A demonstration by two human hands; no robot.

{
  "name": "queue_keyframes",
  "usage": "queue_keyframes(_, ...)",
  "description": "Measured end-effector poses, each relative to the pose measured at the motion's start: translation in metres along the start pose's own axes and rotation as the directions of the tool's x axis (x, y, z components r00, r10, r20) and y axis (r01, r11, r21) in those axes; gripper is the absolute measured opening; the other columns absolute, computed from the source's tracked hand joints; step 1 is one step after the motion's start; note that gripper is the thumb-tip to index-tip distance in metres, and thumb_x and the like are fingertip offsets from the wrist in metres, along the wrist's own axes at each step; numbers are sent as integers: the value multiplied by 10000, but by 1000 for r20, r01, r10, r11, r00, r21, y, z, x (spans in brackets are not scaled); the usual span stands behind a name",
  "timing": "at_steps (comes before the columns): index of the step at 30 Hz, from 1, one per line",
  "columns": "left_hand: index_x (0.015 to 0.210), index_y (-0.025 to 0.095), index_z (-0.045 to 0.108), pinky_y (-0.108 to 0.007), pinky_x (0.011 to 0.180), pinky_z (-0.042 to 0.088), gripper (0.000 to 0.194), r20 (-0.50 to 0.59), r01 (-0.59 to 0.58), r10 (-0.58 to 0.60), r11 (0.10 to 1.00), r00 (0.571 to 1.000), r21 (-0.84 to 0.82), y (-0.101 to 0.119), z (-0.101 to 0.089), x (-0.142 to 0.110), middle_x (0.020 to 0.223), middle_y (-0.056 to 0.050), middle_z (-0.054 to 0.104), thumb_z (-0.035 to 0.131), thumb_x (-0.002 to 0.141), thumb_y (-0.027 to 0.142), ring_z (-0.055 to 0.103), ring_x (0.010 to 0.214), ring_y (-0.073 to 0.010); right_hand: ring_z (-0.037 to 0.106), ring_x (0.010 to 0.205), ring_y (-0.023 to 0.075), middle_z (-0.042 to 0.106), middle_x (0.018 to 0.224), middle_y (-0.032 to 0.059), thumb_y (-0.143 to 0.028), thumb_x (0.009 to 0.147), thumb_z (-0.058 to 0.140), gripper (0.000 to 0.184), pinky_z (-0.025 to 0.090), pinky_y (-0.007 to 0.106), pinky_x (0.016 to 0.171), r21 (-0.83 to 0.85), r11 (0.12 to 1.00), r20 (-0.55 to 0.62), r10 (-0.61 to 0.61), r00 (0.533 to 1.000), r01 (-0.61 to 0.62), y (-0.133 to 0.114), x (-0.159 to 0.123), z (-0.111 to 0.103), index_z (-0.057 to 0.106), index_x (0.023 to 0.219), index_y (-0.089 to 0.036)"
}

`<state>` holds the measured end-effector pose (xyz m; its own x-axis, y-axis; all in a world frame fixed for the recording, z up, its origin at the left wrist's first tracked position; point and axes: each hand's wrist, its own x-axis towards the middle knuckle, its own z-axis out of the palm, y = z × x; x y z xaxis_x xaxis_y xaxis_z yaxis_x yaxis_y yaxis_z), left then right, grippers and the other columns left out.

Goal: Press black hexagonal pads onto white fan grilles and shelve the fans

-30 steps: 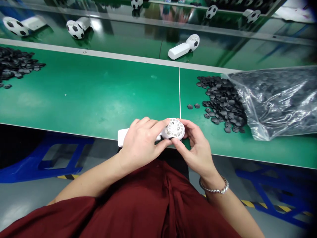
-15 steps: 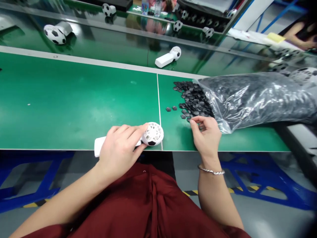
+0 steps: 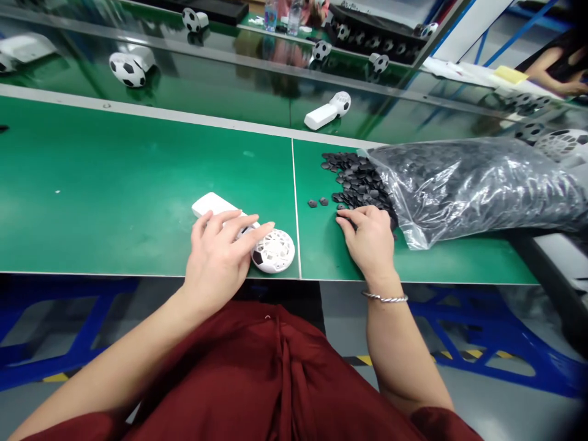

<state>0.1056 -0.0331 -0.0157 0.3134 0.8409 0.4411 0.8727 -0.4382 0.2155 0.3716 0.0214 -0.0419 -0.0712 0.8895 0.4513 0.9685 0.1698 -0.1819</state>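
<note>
My left hand (image 3: 219, 252) lies over a white handheld fan (image 3: 274, 252) with a soccer-ball head, its fingers bent across the neck. The round grille faces up near the table's front edge, and the handle points to the back left. Part of the neck is hidden under the fingers. My right hand (image 3: 368, 240) is pinched at the near edge of a pile of small black pentagon pieces (image 3: 362, 184). A black piece (image 3: 340, 207) shows at its fingertips. Two loose pieces (image 3: 318, 203) lie just left of the pile.
A clear plastic bag (image 3: 478, 184) full of black pieces lies at the right, its mouth by the pile. Behind the green table (image 3: 138, 184), soccer-ball fans (image 3: 327, 113) lie on a shiny conveyor belt (image 3: 220, 92). Another person's arm (image 3: 549, 67) shows at the far right.
My left hand has turned the fan, so its handle now points farther back. My right hand has moved left along the pile. Fans on the near belt have shifted right; those farther back, left.
</note>
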Motion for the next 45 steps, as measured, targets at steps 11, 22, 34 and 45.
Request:
queue_keyframes(11, 1228, 229, 487, -583, 1070, 52, 681, 89, 24, 0, 963, 996, -269, 3, 0, -9, 1251, -65, 539, 662, 645, 536, 322, 1256, -327, 572, 880, 166, 632, 895, 22, -183, 864, 525, 124, 445, 313, 786, 677, 727, 43, -190, 981, 111, -53, -19, -37, 639, 878, -229)
queue_keyframes(22, 1175, 224, 521, -571, 1078, 29, 617, 19, 43, -39, 952, 999, -304, 5, 7, -9, 1136, -43, 623, 675, 652, 512, 328, 1254, -309, 547, 757, 157, 614, 794, 3, -119, 796, 610, 141, 446, 318, 676, 804, 554, 47, -422, 906, 216, -77, -32, -38, 613, 885, -228)
queue_keyframes(34, 1148, 211, 551, -574, 1079, 22, 567, -3, 59, -64, 938, 998, -340, 8, 6, -8, 1119, -47, 631, 651, 671, 501, 348, 1242, -304, 517, 954, 198, 538, 979, 42, -212, 769, 656, 219, 453, 374, 813, 812, 577, 58, -236, 970, 91, -86, -39, -23, 594, 975, -254)
queue_keyframes(45, 1150, 235, 547, -578, 1080, 16, 529, 28, 94, -90, 927, 996, -364, 8, 4, -7, 1127, -32, 627, 653, 671, 433, 340, 1251, -298, 493, 1134, 225, 506, 1253, 90, -293, 773, 642, 511, 432, 398, 952, 876, 426, 359, -257, 897, -228, -84, -36, -16, 414, 1227, -231)
